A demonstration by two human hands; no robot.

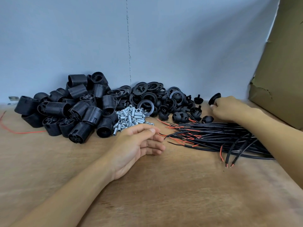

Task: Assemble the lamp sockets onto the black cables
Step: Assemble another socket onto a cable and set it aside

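A pile of black ribbed lamp socket bodies [68,108] lies at the back left of the wooden table [164,185]. Black rings [147,94] and dome caps [180,116] are heaped behind the centre. A bundle of black cables [221,136] with red and black stripped ends fans out on the right. My left hand [139,145] rests on the table with relaxed fingers, its fingertips at the tip of one red wire end. My right hand [227,108] reaches over the cables and grips a black dome cap [214,97] near the back right.
Small silver threaded tubes and nuts [129,117] lie in a heap between sockets and rings. A loose red wire [19,131] lies at far left. A brown cardboard box [282,71] stands at the right. A pale blue wall [114,38] backs the table.
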